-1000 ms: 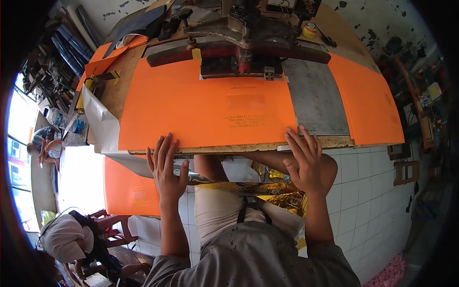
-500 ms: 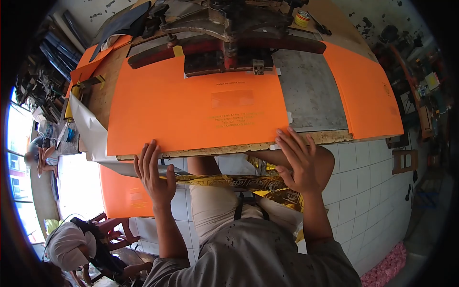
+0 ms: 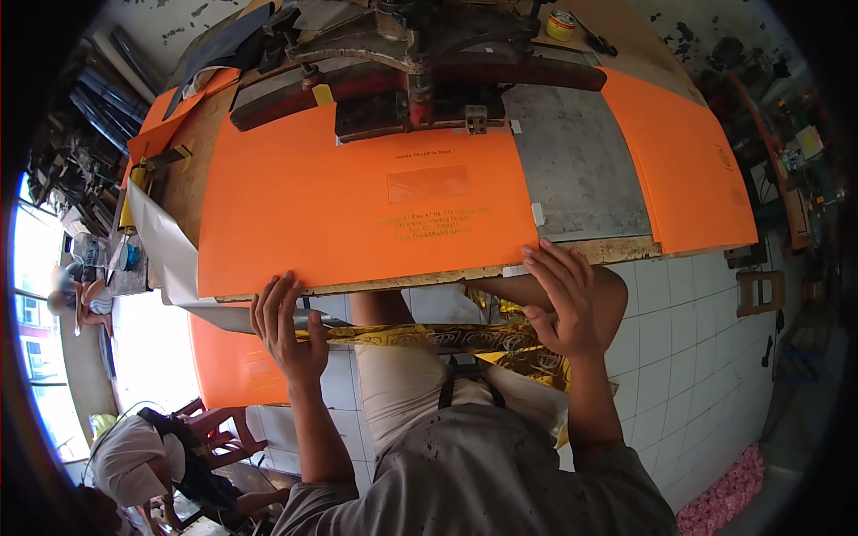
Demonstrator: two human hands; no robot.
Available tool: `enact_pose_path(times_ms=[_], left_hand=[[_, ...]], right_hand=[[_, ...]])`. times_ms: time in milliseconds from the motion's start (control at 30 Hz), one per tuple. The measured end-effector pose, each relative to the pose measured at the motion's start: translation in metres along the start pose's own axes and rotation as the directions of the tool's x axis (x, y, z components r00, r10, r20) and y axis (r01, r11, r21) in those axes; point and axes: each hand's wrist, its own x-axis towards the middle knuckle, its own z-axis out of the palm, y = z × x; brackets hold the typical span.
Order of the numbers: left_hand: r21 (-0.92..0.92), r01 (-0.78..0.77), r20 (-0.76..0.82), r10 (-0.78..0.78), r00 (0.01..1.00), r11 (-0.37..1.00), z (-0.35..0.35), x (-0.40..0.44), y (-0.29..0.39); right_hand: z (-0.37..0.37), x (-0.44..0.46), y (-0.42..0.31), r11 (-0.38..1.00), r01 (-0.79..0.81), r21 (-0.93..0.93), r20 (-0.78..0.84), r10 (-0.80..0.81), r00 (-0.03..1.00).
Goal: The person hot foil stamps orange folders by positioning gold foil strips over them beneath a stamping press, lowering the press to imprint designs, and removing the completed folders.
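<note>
Orange sheet [image 3: 286,205] on the wooden bench [image 3: 617,255]: left hand [image 3: 290,330] and right hand [image 3: 569,313], well apart with fingers extended, rest at its near edge. White side tab [image 3: 538,214] shows more fully than a second ago; the sheet apparently abuts it.

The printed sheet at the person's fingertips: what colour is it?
The sheet is bright orange, seen best in the head view.

Got the big sheet [image 3: 295,196] lying on the bench [image 3: 204,138] right in front of me, left hand [image 3: 293,330] and right hand [image 3: 572,304] along its near edge. Press [image 3: 413,62] sits at the far side. To the sheet's right there's a metal plate [image 3: 581,170], then more sheets [image 3: 686,170]. Tin's [image 3: 560,29] way back right, foil strip [image 3: 429,336] crosses above my lap.
</note>
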Motion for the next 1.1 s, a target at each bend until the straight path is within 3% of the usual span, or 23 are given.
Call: enact_pose_path(times_ms=[100, 233, 400, 1100], left_hand=[[-0.005, -0.004, -0.009, 0.004, 1.000, 1.000, 0.000, -0.001, -0.006], [-0.020, 0.005, -0.066, -0.006, 0.998, 1.000, 0.004, 0.006, -0.005], [0.036, -0.001, 0.035, -0.001, 0.999, 0.999, 0.004, 0.018, -0.002], [-0.009, 0.013, -0.020, -0.013, 1.000, 1.000, 0.008, 0.014, -0.008]], right_hand=[[0.002, -0.006, 0.006, 0.993, -0.014, 0.118, -0.029, 0.017, 0.999], [0.001, -0.004, 0.011, 0.996, 0.010, 0.091, -0.079, -0.003, 0.997], [0.001, 0.011, 0.008, 1.000, -0.005, -0.013, -0.015, 0.005, 1.000], [0.005, 0.004, 0.011, 0.998, 0.013, 0.060, -0.073, -0.008, 0.997]])
